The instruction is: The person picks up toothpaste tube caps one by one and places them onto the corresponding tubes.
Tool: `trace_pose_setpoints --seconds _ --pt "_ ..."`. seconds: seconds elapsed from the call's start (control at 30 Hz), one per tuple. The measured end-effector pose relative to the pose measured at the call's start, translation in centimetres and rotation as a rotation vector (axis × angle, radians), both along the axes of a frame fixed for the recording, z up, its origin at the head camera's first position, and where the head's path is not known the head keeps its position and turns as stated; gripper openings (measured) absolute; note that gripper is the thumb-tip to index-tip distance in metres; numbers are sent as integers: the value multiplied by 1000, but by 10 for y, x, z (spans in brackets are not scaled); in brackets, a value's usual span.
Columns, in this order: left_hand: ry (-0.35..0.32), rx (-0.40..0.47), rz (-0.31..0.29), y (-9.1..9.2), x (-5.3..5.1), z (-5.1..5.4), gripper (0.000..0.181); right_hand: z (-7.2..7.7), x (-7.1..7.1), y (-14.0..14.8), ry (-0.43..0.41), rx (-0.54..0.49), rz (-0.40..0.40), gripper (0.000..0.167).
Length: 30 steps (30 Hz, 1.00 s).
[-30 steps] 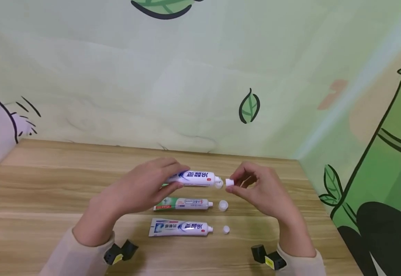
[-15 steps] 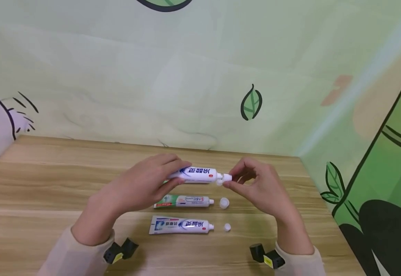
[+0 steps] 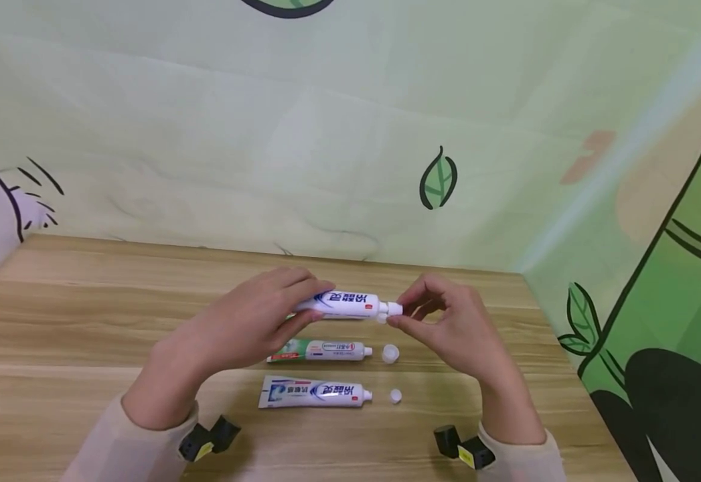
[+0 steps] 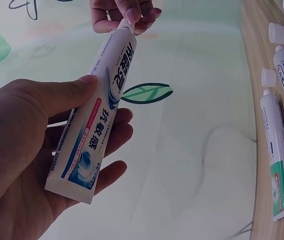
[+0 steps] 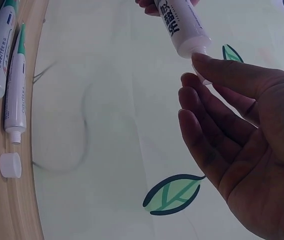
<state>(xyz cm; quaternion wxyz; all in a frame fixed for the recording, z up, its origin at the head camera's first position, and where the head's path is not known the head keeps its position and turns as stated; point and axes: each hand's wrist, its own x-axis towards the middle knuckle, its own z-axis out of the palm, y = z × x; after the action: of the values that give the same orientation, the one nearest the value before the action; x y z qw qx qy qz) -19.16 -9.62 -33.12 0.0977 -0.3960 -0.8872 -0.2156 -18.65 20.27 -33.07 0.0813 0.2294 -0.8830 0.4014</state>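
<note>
My left hand (image 3: 248, 321) grips a white and blue toothpaste tube (image 3: 350, 305) above the table, thumb on its printed face in the left wrist view. The tube's nozzle points right. At that end my right hand (image 3: 452, 325) pinches a small white cap (image 3: 394, 308) between thumb and fingertip. The cap meets the nozzle; how far it sits on cannot be told. In the right wrist view the thumb (image 5: 232, 72) covers part of the cap. Below the held tube, a green and white tube (image 4: 275, 145) lies at the back, mostly hidden in the head view.
Nearer on the wooden table (image 3: 115, 335) lie another green and white toothpaste tube (image 3: 335, 351) and a white and blue one (image 3: 314, 393), both uncapped. Loose caps, one wider (image 3: 390, 353) and one smaller (image 3: 396, 396), lie right of their nozzles. A printed backdrop (image 3: 236, 147) stands behind.
One second ago the cap was apart from the nozzle, to its right. My right hand has brought it left onto the nozzle end. The held tube has risen slightly.
</note>
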Motion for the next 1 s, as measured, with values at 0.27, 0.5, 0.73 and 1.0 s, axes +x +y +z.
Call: trace_pose_setpoints --seconds 0.27,0.5,0.73,1.0 --pt "-9 -6 -4 0 1 0 37 -2 -1 -2 0 6 0 21" --pt "-20 -12 0 0 1 1 38 -3 -1 -2 23 -14 10 21" --pt "-5 -10 -3 1 2 1 38 -3 0 -2 27 0 -9 19" --pt "14 3 -13 1 1 -1 37 -2 0 -2 62 -13 0 19"
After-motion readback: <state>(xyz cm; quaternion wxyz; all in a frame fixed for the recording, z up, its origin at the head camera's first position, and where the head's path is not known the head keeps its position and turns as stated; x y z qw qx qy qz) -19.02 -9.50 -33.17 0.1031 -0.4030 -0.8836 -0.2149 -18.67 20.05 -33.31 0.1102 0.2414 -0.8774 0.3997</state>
